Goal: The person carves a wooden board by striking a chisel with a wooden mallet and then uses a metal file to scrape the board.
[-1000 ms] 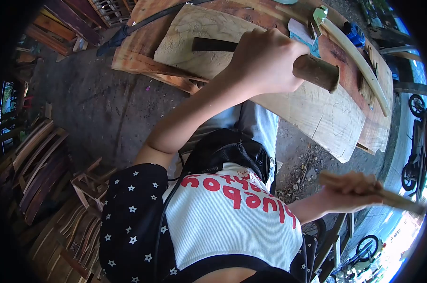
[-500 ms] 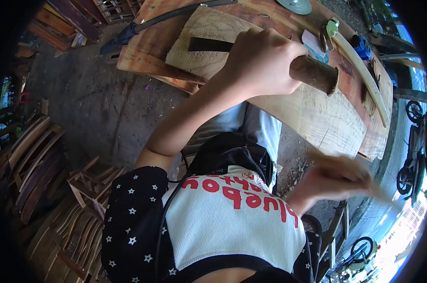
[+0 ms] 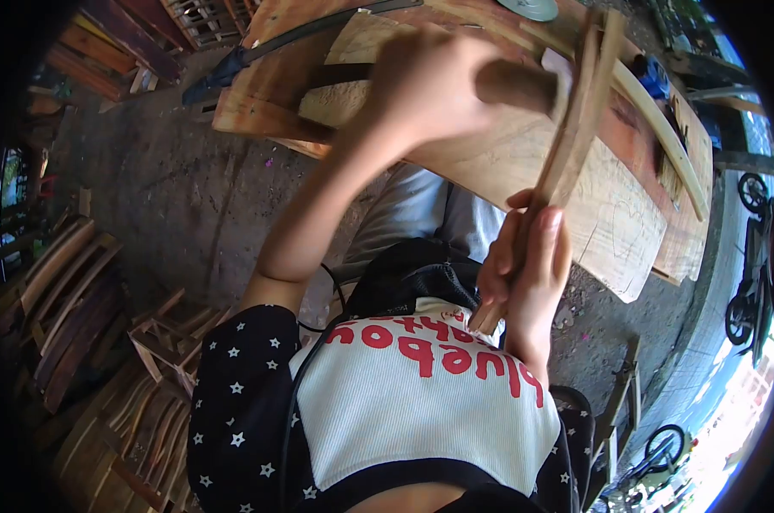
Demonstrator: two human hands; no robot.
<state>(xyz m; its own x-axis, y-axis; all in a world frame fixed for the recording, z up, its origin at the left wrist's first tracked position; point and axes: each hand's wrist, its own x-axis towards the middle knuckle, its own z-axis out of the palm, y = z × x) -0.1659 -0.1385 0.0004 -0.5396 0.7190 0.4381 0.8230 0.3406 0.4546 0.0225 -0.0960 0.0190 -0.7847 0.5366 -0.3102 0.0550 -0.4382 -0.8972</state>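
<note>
My left hand, blurred by motion, is wrapped around the thick wooden handle of a chisel. Its dark flat blade points left over a pale wooden board, and the handle end sticks out to the right. In my right hand is a long wooden piece, fingers and thumb closed around its lower part. It slants up across the board, with a lengthwise split near its far end. Its upper part lies right by the handle end in this view.
The board rests on a reddish wooden workbench. A machete with a dark handle lies along the back left. A curved pale strip, a blue object and a round greenish disc are farther right. Chair frames and motorbikes stand around.
My right hand has swung up from the lower right, bringing the wooden piece upright across the board. My left hand has shifted slightly left with the chisel.
</note>
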